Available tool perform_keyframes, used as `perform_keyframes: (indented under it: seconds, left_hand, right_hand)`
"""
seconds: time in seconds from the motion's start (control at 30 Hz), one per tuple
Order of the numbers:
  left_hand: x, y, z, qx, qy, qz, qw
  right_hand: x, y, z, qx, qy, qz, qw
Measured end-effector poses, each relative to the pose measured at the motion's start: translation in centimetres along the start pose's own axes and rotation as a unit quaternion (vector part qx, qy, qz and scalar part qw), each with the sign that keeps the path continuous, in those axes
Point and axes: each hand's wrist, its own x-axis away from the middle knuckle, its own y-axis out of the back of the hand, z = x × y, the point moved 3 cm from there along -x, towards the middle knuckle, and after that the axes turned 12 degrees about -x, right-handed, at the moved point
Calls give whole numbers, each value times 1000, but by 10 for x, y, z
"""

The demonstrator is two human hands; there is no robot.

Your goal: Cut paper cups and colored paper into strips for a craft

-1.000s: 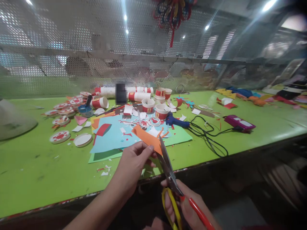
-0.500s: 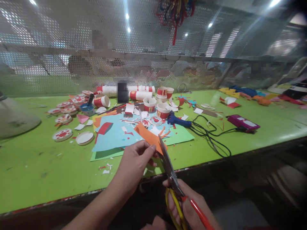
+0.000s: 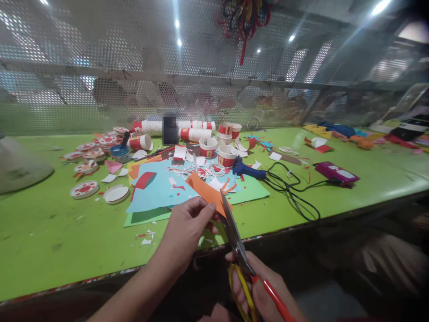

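A purple box and a black cord lie on a green table by a perforated screen.

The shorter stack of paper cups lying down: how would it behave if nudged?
The stack of paper cups would probably roll, resting on its round side. Thin, close-packed rims suggest it's light. Lifted by one end, it might pull apart, since the cups look merely nested.

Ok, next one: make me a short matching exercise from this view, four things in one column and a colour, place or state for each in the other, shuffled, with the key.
1. orange paper
2. scissors
3. glue gun
4. small box right of the glue gun

A. purple
B. held in the right hand
C. blue
D. pinched by the left hand

Right pairs: 1-D, 2-B, 3-C, 4-A
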Motion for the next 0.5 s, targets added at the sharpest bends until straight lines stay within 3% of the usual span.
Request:
perform_keyframes:
  seconds: [0.1, 0.33, 0.5]
  left_hand:
    - [0, 0, 0, 7, -1, 5, 1000]
    - [1, 1, 0, 4, -9, -2, 1000]
    - [2, 1, -2, 17, -5, -14, 1000]
  right_hand:
    - [3, -1, 4, 6, 36, 12, 999]
    - [3, -1, 4, 63, 31, -9, 997]
    - [3, -1, 2, 17, 41, 15, 999]
